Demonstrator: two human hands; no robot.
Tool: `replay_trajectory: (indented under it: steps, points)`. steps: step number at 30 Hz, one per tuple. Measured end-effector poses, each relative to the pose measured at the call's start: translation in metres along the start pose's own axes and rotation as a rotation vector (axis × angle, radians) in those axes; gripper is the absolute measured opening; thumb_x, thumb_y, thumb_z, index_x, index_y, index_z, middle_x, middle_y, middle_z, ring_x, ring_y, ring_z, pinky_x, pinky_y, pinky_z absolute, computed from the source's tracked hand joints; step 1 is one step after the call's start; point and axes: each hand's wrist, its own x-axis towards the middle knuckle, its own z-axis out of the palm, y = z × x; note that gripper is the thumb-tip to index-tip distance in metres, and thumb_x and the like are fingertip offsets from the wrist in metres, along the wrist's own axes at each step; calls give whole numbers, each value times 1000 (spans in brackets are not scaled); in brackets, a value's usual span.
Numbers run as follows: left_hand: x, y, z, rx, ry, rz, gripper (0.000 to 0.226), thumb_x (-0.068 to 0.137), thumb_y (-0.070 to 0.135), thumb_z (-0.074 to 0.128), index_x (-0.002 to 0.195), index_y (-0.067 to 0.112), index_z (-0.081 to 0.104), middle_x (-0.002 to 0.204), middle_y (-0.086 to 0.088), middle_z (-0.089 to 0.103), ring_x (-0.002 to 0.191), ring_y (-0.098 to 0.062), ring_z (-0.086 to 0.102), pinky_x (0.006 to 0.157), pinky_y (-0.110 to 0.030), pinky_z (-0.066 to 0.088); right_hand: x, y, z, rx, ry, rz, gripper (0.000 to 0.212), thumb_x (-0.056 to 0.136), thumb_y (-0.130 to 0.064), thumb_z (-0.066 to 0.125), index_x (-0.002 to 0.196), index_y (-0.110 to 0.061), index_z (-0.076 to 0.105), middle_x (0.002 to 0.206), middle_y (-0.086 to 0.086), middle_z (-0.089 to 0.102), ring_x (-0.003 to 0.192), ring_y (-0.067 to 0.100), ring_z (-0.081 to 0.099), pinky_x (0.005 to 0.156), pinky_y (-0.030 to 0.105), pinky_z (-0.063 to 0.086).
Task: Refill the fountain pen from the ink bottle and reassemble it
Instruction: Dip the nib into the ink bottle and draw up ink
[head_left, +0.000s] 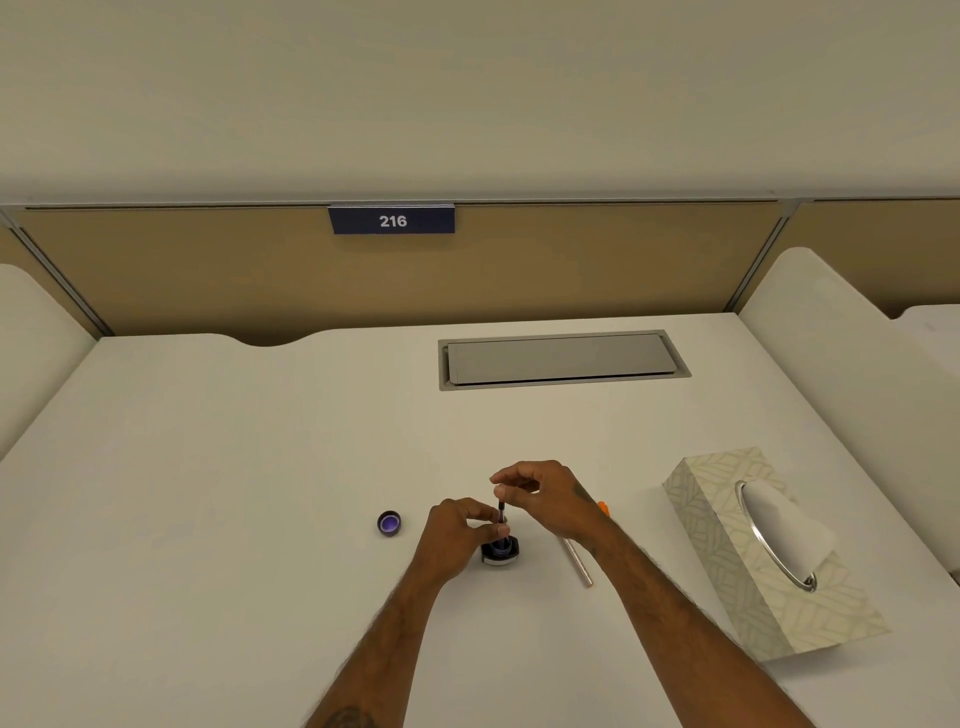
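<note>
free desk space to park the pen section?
Bare: the desk left of the bottle cap, and between the hands and cable hatch. Crowded: around the ink bottle, with the pen barrel and tissue box to the right.

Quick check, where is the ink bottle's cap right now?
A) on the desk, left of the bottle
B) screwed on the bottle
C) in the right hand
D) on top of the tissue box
A: the cap lies open side up on the desk, apart from the ink bottle and to its left.
</note>
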Motion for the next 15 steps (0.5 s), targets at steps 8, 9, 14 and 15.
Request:
replay_trajectory:
  steps: [8,9,14,15]
  points:
    - [-1,0,2,24,5,4,20,78,29,79,94,17,78,98,4,75,88,-7,66,72,-8,39,-1,-2,1,-28,18,17,16,90,-22,67,100,-12,75,102,2,75,96,14,67,83,19,49]
    - [-1,-1,3,27,7,3,20,77,29,79,94,17,78,98,4,75,88,-7,66,71,-7,39,-1,-2,1,-29,25,21,16,89,-22,68,98,-12,75,101,2,75,96,15,67,82,20,49]
    - [-1,-1,3,16,3,-12,21,78,28,79,95,15,78,92,6,73,81,-1,64,67,-4,39,1,0,3,-2,51,56,21,81,-28,77,87,-8,75,90,3,75,86,14,67,71,16,48]
    - [-1,-1,3,14,2,-15,21,78,28,79,95,15,78,92,7,72,81,-1,63,67,-5,39,2,0,3,-5,62,60,24,79,-30,78,85,-8,74,88,3,74,85,14,67,69,17,48]
